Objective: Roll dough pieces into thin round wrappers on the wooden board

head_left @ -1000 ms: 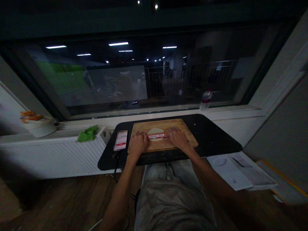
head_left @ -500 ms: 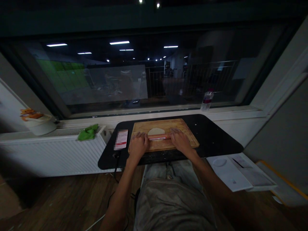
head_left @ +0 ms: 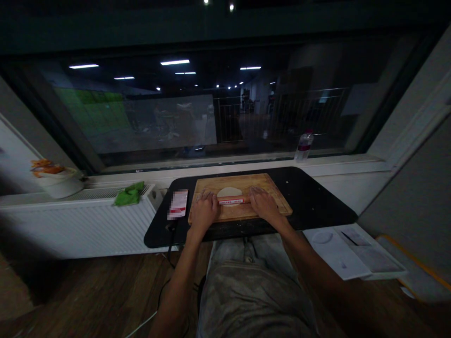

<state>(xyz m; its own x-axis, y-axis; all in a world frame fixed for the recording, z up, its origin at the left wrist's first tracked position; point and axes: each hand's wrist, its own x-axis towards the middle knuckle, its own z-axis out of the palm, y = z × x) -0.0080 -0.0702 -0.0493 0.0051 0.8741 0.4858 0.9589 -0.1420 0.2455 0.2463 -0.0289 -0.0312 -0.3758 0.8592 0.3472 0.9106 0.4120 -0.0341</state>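
A rolling pin (head_left: 230, 201) with a white and red label lies crosswise over a round, flat piece of dough (head_left: 229, 192). My left hand (head_left: 206, 206) is closed over the pin's left end, and my right hand (head_left: 262, 203) over its right end. The pin covers the near part of the dough. Under both is a wooden cutting board (head_left: 246, 180), set on a black tabletop (head_left: 317, 202). Both ends of the pin are hidden beneath my hands.
A phone (head_left: 179, 204) with a cable lies left of the board. On the white radiator (head_left: 88, 225) are a green cloth (head_left: 129, 193) and a white pot (head_left: 63, 183). A plastic bottle (head_left: 303, 146) stands on the windowsill. An open white box (head_left: 352, 253) sits lower right.
The pin has turned a little, so its label faces further up. Both hands stay on its ends in nearly the same place.
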